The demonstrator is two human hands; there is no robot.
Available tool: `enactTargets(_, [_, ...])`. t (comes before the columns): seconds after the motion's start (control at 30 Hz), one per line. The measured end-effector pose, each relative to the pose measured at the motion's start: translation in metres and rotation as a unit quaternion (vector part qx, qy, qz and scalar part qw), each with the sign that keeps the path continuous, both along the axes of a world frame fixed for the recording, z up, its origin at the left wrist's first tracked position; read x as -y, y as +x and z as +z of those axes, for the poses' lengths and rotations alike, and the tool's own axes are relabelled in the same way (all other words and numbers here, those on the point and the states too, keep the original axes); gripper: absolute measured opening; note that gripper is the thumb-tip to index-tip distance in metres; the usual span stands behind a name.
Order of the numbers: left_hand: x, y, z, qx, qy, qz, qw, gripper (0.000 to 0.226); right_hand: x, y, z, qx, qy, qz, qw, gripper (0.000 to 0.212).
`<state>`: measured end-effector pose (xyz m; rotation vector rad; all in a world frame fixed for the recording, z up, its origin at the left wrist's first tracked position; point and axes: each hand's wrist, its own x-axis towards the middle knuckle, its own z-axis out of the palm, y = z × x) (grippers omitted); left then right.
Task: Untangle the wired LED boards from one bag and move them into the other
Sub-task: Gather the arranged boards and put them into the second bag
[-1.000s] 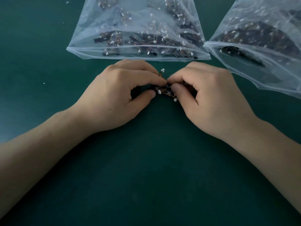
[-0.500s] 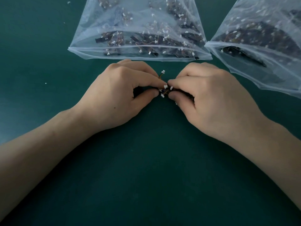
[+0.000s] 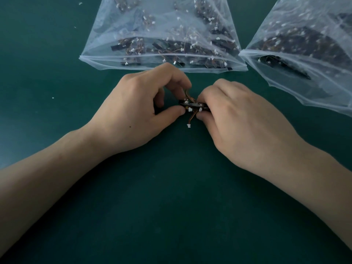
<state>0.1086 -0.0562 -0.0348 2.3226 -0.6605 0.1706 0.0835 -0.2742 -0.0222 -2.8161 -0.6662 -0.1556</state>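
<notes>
Two bare forearms reach in from the near edge over a dark green worktop (image 3: 171, 206) and meet near its middle. The left hand (image 3: 133, 111) is curled. Its thumb tip and forefinger close in a pinch grip on the left end of a small clump of boards (image 3: 192, 105), and the forefinger hooks down from above onto the orange wires (image 3: 187, 94) that rise there. The right hand (image 3: 245, 124) is curled too, thumb below and fingers on top. Its grip takes the clump's right end, which is hidden under the knuckles.

Between the two hands the boards show as a dark strip lying roughly level. I cannot tell whether it rests on the worktop or is held just above it. Small white plugs sit along its near edge, and a thin wire trails toward me, ending in a loose plug (image 3: 188, 126).

Just past the left knuckles lies the left bag (image 3: 99, 62), clear plastic with its long rim facing the hands. It is heaped with dark boards, wires and white plugs. The right bag (image 3: 323, 96) meets it at a corner and runs out of view, with more dark boards inside. A few white specks (image 3: 53, 97) dot the worktop off to the left.
</notes>
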Motion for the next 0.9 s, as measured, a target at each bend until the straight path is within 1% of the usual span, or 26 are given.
enactTargets(0.1, [-0.0002,0.0008,-0.0011,-0.010,-0.003,0.006,1.000,0.045,0.0010,-0.0007,-0.0035,0.008,-0.005,0.012,1.000,0.012])
enactTargets(0.17, [-0.0006,0.0010,-0.0013,-0.006,0.002,0.006,1.000,0.050,0.0009,-0.0026,-0.0045,0.028,-0.020,0.020,0.999,0.013])
enactTargets(0.27, [-0.0001,0.0012,-0.0008,-0.004,0.007,0.007,1.000,0.050,0.0010,-0.0045,-0.0042,0.046,-0.043,0.024,0.998,0.014])
enactTargets(0.37, [0.0011,0.0009,-0.0009,-0.001,0.014,0.005,1.000,0.049,0.0012,-0.0026,-0.0031,0.054,-0.081,0.022,0.995,0.005])
enactTargets(0.43, [0.0013,0.0009,-0.0008,-0.004,0.014,0.007,1.000,0.049,0.0002,-0.0009,-0.0038,0.051,-0.103,0.014,0.993,0.010])
enactTargets(0.6, [0.0012,0.0006,0.0002,-0.015,0.015,0.006,1.000,0.051,0.0011,-0.0010,-0.0041,0.058,-0.105,0.007,0.993,0.009])
enactTargets(0.7, [0.0009,0.0006,0.0002,-0.018,0.022,0.004,1.000,0.051,0.0045,0.0008,-0.0016,0.062,-0.111,0.021,0.992,0.007])
enactTargets(0.77, [0.0007,0.0007,0.0004,-0.017,0.026,0.003,1.000,0.052,0.0049,0.0016,-0.0003,0.067,-0.123,0.021,0.990,0.008])
enactTargets(0.83, [0.0005,0.0005,0.0009,-0.019,0.026,0.005,0.999,0.052,0.0038,0.0009,-0.0004,0.061,-0.135,0.012,0.989,0.011])
enactTargets(0.9, [0.0005,0.0002,0.0015,-0.024,0.026,0.007,0.999,0.052,0.0031,-0.0002,-0.0007,0.043,-0.123,0.005,0.991,0.013])
